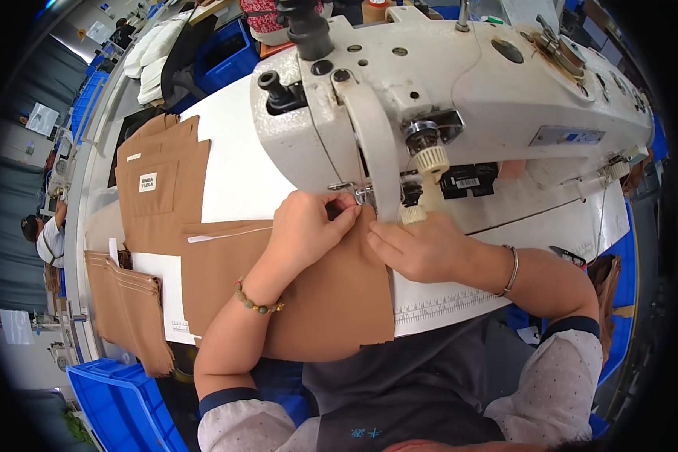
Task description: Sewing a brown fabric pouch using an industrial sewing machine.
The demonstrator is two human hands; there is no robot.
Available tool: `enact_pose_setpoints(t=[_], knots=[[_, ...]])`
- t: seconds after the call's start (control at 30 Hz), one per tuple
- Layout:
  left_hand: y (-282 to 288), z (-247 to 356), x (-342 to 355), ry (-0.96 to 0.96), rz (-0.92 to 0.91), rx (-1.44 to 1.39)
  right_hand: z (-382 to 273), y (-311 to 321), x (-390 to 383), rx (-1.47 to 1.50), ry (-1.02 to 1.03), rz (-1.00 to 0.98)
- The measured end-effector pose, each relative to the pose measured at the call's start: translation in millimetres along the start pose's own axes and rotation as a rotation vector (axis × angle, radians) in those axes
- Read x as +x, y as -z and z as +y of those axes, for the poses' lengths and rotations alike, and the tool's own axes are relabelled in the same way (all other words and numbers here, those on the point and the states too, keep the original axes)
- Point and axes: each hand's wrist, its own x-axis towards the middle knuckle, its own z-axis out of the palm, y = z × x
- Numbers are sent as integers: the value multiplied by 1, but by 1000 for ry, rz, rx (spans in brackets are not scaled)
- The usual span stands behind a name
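"White metal sewing machine (497, 98) looms closest on my feed, a lettered blue-and-silver nameplate (569, 135) on its arm."

"And the hands?"

"Left hand (305, 230) is on the flat brown cloth panel (316, 301), thumb and forefinger bent together at its top edge beside the metal presser foot (363, 194); whether they grip, I can't tell. Right hand (426, 248) is pinching the panel's right edge!"

"Where's that panel?"

"Spread across the white tabletop (230, 151), reaching over its near edge, a printed ruler scale (448, 303) to the right."

"Other writing?"

"Plenty from where I sit! White rectangular label (148, 182), two dark lines, on a brown pocketed cloth piece (162, 222); barcode sticker (467, 182) on a flat black object (453, 173); pale-blue characters (365, 433) on the dark grey apron (399, 399)."
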Motion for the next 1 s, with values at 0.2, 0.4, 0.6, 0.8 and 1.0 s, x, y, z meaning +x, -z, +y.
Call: enact_pose_setpoints(t=[0.2, 0.4, 0.6, 0.8, 1.0], knots=[[0, 1, -2, -53, 18, 114, 0, 1, 2, -61, 47, -26], [5, 8, 2, -166, 55, 299, 0, -1, 0, -94, 46, -6], [9, 8, 13, -22, -34, 154, 2, 2, 0, -79, 20, -86], [10, -1, 19, -66, -37, 15, 6, 4, 3, -65, 18, -85], [10, 0, 21, -74, -2, -49, 10, 5, 3, -52, 17, -98]])
